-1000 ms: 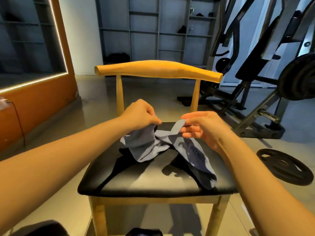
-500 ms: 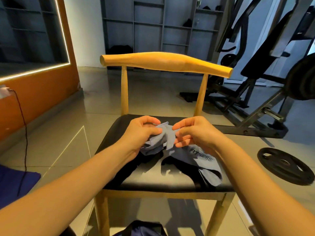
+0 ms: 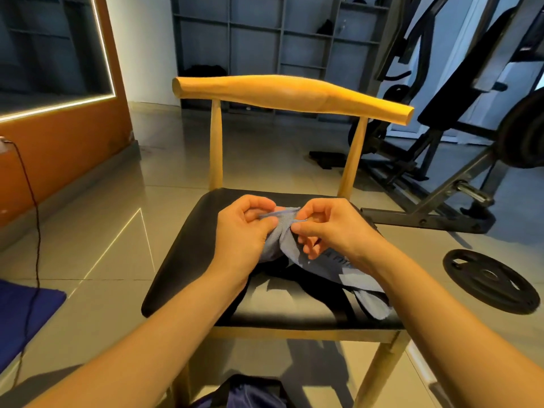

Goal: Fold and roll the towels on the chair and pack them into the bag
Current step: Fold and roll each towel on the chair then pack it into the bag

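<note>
A blue-grey towel with printed lettering lies bunched on the black seat of a wooden chair. One end trails toward the seat's right front corner. My left hand grips the towel's upper edge from the left, fingers curled around the cloth. Close beside it, my right hand pinches the same edge between thumb and fingers. Both hands hold the cloth slightly above the seat's middle. A dark blue bag shows at the bottom edge, under the chair's front.
A black weight plate lies on the tiled floor to the right. Gym bench and rack frames stand behind it. A blue mat and a black cable are on the left. Grey shelving lines the back wall.
My hands have come closer together on the towel's edge and lowered toward the seat. The view has tilted down and nearer, so the bag under the chair shows more.
</note>
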